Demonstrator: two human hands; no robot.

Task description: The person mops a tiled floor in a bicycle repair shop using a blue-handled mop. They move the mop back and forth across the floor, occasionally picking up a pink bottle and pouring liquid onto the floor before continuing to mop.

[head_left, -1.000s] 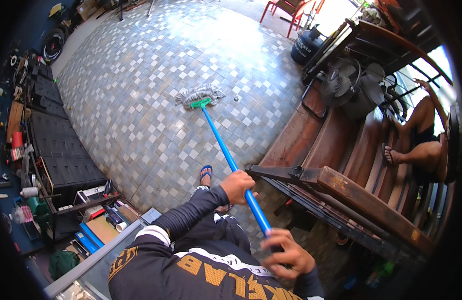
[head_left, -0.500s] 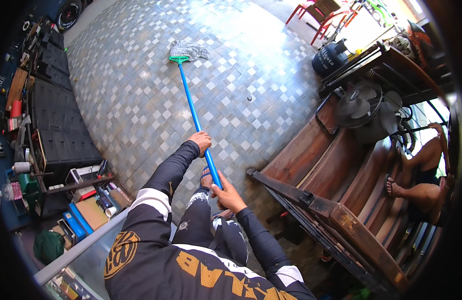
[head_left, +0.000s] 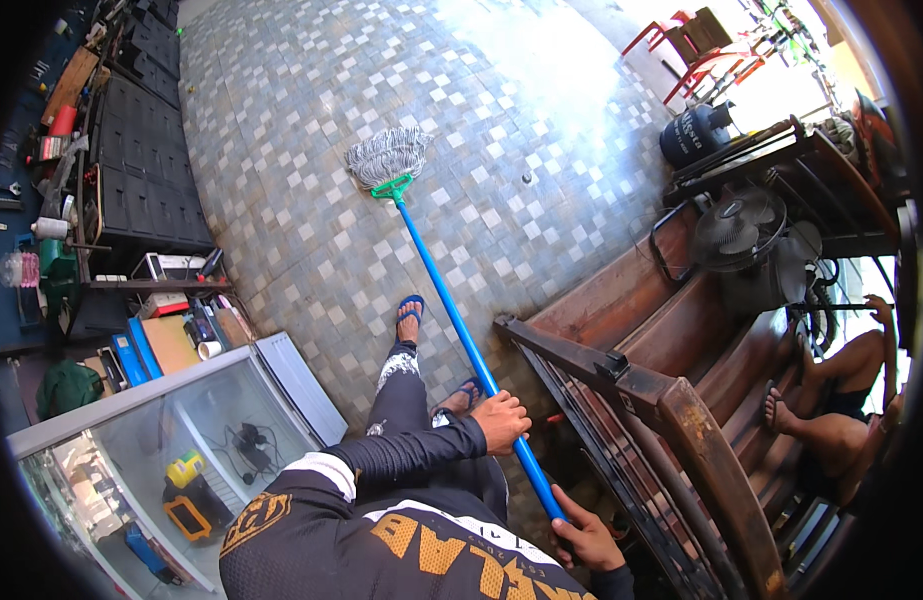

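Observation:
A string mop [head_left: 436, 275] with a blue pole slants across the view. Its grey-white strands [head_left: 389, 155] lie on the tiled floor, joined to the pole by a green clamp [head_left: 391, 187]. My left hand [head_left: 503, 422] is wrapped round the lower half of the pole. Close to the pole's near end, my right hand [head_left: 587, 530] grips it too, thumb along the shaft. Both my feet, in blue flip-flops [head_left: 411, 305], stand left of the pole, the left one farther forward.
To the right stands a wooden bench [head_left: 641, 310] with a fan [head_left: 738, 230]; another person's legs [head_left: 831, 440] rest there. A gas cylinder [head_left: 696, 135] and red chair [head_left: 696, 50] are beyond. Black drawers [head_left: 146, 160] and a glass display case [head_left: 221, 430] line the left. A small dark object [head_left: 526, 178] lies on the floor.
The mop head has come nearer and slightly right, its strands bunching. Both hands have drawn back toward me and to the right with the pole. My left foot now shows farther forward.

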